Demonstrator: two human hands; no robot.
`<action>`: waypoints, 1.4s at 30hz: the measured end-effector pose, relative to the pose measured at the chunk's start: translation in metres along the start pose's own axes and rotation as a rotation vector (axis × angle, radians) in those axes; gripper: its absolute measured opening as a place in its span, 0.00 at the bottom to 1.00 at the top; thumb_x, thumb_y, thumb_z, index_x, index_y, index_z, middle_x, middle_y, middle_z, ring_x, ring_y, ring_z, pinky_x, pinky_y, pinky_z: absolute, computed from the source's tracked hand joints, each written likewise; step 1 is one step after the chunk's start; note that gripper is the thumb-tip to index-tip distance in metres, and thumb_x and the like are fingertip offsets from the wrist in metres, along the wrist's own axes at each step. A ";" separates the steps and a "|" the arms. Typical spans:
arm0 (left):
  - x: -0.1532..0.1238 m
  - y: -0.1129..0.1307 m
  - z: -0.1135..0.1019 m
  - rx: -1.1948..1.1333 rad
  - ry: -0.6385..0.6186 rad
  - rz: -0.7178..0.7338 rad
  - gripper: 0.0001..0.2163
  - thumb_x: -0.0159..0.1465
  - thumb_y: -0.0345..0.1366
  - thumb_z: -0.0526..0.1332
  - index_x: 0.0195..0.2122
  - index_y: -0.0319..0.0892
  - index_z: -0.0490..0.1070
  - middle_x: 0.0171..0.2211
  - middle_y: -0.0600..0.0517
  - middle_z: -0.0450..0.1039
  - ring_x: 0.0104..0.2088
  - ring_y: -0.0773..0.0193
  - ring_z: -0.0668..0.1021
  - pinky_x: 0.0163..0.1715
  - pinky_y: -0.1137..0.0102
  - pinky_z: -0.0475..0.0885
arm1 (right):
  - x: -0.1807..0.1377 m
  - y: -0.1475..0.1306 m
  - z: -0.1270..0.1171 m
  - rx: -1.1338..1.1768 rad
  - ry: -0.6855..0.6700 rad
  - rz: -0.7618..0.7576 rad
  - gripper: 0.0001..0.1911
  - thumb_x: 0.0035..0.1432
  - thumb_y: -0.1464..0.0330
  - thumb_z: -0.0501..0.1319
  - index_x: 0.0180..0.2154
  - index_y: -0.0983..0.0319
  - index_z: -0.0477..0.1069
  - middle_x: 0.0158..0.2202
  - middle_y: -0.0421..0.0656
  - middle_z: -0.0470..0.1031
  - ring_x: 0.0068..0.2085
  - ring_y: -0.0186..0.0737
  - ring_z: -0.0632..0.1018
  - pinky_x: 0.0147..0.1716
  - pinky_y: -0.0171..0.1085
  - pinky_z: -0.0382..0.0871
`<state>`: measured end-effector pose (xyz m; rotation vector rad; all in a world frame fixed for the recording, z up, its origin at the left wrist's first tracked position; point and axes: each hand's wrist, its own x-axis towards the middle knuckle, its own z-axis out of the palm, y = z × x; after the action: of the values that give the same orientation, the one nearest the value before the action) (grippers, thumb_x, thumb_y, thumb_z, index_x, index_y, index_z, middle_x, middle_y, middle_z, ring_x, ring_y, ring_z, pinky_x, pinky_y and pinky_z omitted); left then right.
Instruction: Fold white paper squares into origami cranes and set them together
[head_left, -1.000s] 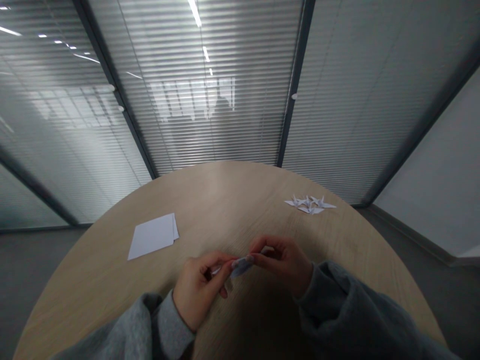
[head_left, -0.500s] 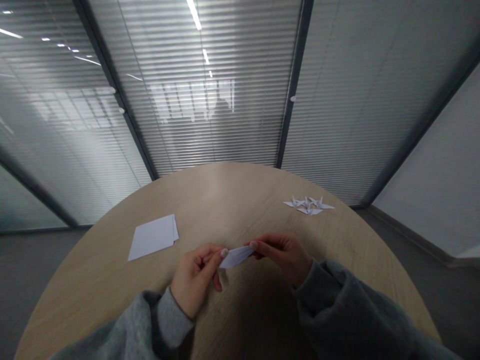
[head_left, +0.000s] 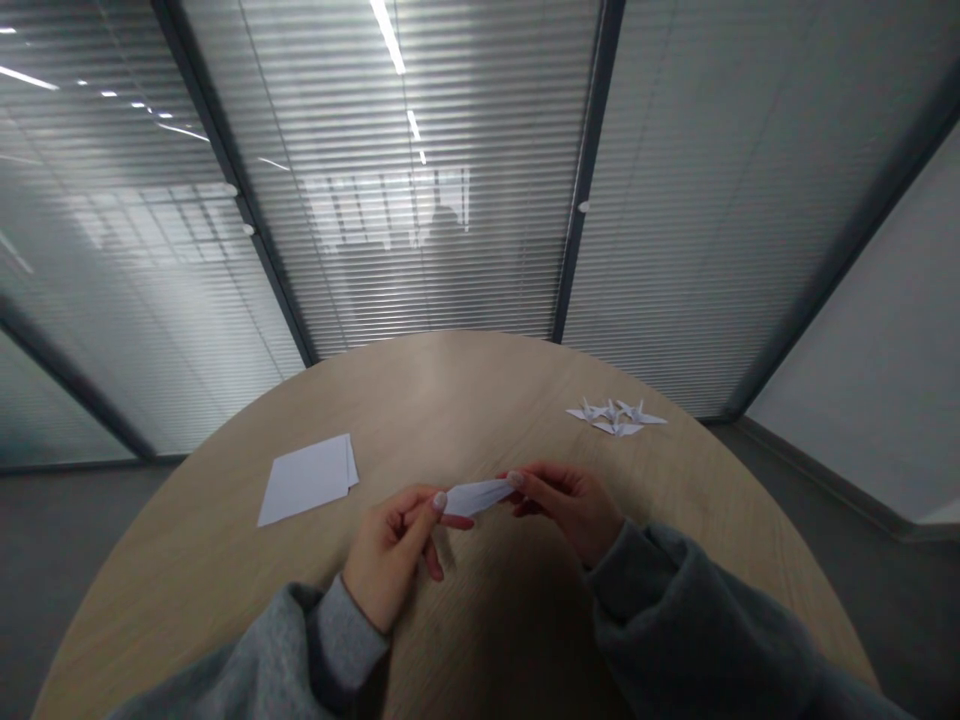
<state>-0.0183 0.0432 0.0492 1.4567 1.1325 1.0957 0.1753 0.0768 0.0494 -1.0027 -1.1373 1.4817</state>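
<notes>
A small folded piece of white paper [head_left: 477,497] is held just above the table, stretched between my two hands. My left hand [head_left: 399,545] pinches its left end between thumb and fingers, with one fingertip showing under the paper's lower edge. Its right, narrower end sits between the thumb and index finger of my right hand [head_left: 562,505]. The fold details are too small to make out. Beyond my right hand, several folded white paper cranes [head_left: 618,417] stand grouped close together on the table.
Flat white paper sheets [head_left: 307,482] lie stacked, slightly offset, to the left on the round wooden table [head_left: 450,390]. Behind its far edge stand glass panels with blinds [head_left: 442,270] and dark frames. A white wall [head_left: 877,370] rises at the right.
The folded paper has tilted a little, showing more of its face, and a left fingertip now reaches out beneath it. The view has tipped slightly upward.
</notes>
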 end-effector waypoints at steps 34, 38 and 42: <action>-0.003 0.004 0.007 0.034 -0.101 -0.109 0.16 0.53 0.46 0.62 0.28 0.34 0.73 0.22 0.47 0.77 0.12 0.75 0.64 0.11 0.79 0.60 | -0.006 0.011 0.006 -0.207 -0.218 -0.063 0.23 0.38 0.49 0.68 0.23 0.63 0.75 0.20 0.41 0.75 0.22 0.32 0.72 0.24 0.33 0.65; -0.003 0.003 0.005 0.020 -0.070 -0.101 0.16 0.54 0.46 0.61 0.27 0.35 0.73 0.22 0.47 0.77 0.11 0.75 0.64 0.11 0.78 0.59 | -0.005 0.008 0.004 -0.232 -0.218 -0.090 0.24 0.42 0.48 0.65 0.24 0.64 0.76 0.24 0.44 0.78 0.23 0.32 0.72 0.25 0.33 0.66; -0.001 0.003 0.003 0.004 -0.053 -0.084 0.16 0.54 0.46 0.62 0.26 0.35 0.73 0.22 0.46 0.77 0.12 0.75 0.64 0.12 0.78 0.60 | -0.005 0.004 0.004 -0.169 -0.134 -0.094 0.23 0.39 0.48 0.66 0.23 0.63 0.76 0.22 0.42 0.77 0.22 0.31 0.72 0.24 0.32 0.66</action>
<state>-0.0147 0.0409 0.0519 1.4201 1.1483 0.9915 0.1716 0.0709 0.0465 -0.9604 -1.4066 1.4123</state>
